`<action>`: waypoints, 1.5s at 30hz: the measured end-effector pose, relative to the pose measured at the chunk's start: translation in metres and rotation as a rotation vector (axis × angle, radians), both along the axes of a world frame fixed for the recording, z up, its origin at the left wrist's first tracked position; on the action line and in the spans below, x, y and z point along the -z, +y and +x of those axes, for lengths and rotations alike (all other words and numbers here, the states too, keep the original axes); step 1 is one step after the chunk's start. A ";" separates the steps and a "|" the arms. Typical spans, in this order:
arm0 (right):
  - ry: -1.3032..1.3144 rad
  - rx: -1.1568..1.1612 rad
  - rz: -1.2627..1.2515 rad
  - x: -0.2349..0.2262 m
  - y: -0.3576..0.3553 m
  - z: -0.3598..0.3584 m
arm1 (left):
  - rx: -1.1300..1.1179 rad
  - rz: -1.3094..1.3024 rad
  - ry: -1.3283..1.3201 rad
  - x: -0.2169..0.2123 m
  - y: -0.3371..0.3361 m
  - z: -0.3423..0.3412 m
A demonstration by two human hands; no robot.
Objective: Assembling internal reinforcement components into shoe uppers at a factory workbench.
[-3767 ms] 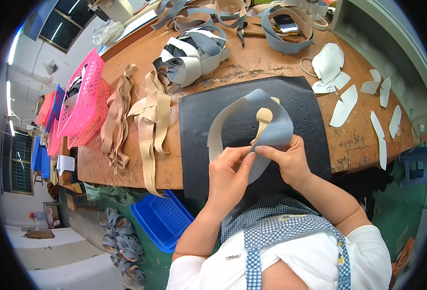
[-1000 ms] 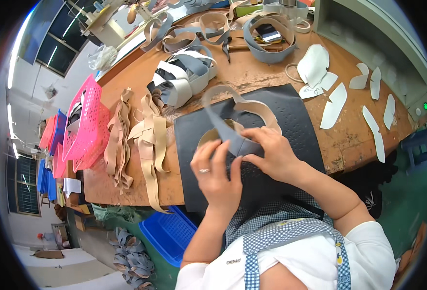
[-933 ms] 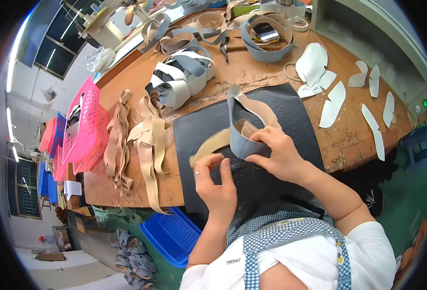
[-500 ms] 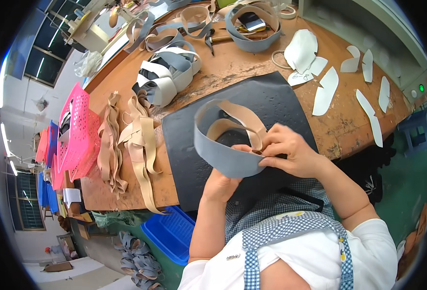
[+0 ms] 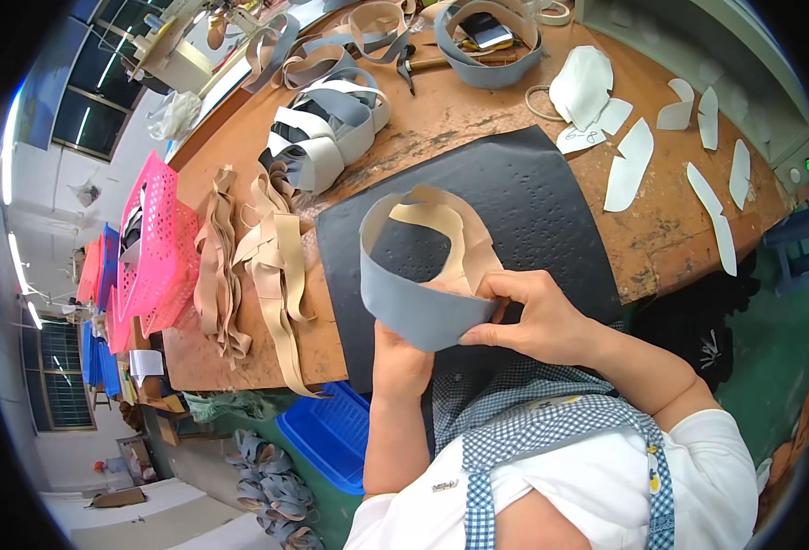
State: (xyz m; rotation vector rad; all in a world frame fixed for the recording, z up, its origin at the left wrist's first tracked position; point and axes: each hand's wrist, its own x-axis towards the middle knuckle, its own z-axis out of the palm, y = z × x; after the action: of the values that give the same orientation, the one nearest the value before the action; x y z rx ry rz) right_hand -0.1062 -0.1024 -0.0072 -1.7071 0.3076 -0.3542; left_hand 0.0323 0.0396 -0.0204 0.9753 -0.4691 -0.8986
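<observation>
Both hands were clamped on a grey shoe upper [image 5: 418, 312] with tan lining, held curled just above the black mat [image 5: 533, 192]: left hand [image 5: 400, 353] propping underneath, right hand [image 5: 533, 316] pinching its edge, probably to shape it.

A curved grey leather band with tan lining [image 5: 414, 302] is held over the near edge of a black perforated rubber mat [image 5: 524, 197], which lies on a worn wooden workbench [image 5: 670, 247]. Both hands grip the band at its near edge: the left hand [image 5: 400, 362] at six o'clock, partly behind it, the right hand [image 5: 537, 316] at four. At nine o'clock from the mat lies a heap of tan leather strips [image 5: 258, 261], with pink plastic baskets [image 5: 153, 247] beyond. At eleven sits a stack of grey and white bands [image 5: 327, 133]; at two and three, flat white paper patterns [image 5: 629, 165].
</observation>
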 end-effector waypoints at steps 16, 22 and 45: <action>-0.008 -0.006 0.237 0.007 0.003 0.004 | -0.122 -0.051 0.252 0.006 0.016 -0.007; -0.002 -0.104 0.142 0.014 0.001 0.001 | -0.106 0.150 -0.301 0.005 0.018 -0.002; 0.040 0.140 0.021 0.017 0.007 0.002 | -0.200 0.288 -0.282 0.005 0.007 -0.022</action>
State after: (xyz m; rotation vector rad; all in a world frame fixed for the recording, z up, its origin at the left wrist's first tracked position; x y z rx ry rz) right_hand -0.1042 -0.0959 -0.0246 -1.6777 0.4599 -0.4180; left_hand 0.0100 0.0466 -0.0259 1.3976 -0.4768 -0.6598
